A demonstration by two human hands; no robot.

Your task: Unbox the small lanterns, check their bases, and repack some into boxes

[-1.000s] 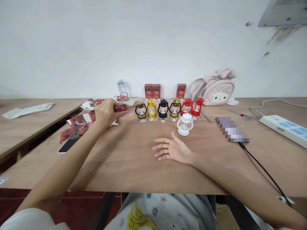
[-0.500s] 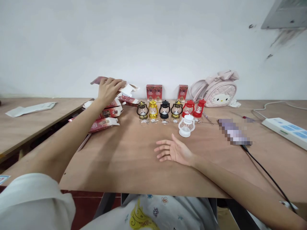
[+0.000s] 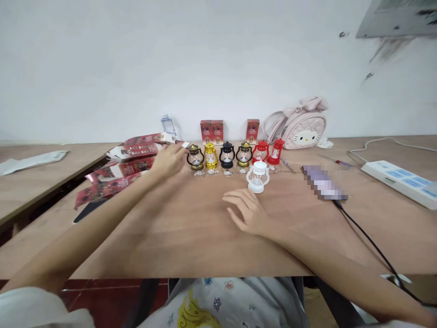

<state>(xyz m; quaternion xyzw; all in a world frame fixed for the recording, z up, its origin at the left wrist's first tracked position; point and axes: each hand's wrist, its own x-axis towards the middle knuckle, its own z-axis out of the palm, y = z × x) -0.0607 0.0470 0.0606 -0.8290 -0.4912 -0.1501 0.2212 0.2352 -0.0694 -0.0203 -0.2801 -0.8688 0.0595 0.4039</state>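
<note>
My left hand (image 3: pixel 170 159) rests on the wooden table (image 3: pixel 191 237) with its fingers loosely bent and nothing in them. It lies between a pile of flattened red cartons (image 3: pixel 118 169) and the leftmost lantern (image 3: pixel 195 157) of a row of small toy lanterns (image 3: pixel 227 155) in black, gold and red. My right hand (image 3: pixel 247 212) lies palm down and open at the table's middle. Just beyond its fingers stands a white lantern (image 3: pixel 257 176), apart from the hand.
Three red boxes (image 3: pixel 211 131) and a water bottle (image 3: pixel 167 125) stand at the wall. A pink bag (image 3: pixel 300 125) sits back right, a white power strip (image 3: pixel 399 177) far right. A black cable (image 3: pixel 368 237) runs from a blurred object (image 3: pixel 322 183). A dark phone (image 3: pixel 87 210) lies at the left edge.
My left hand lifted a red carton high over the pile, let go of it, and has come down to the table beside the lanterns. My right hand turned palm down.
</note>
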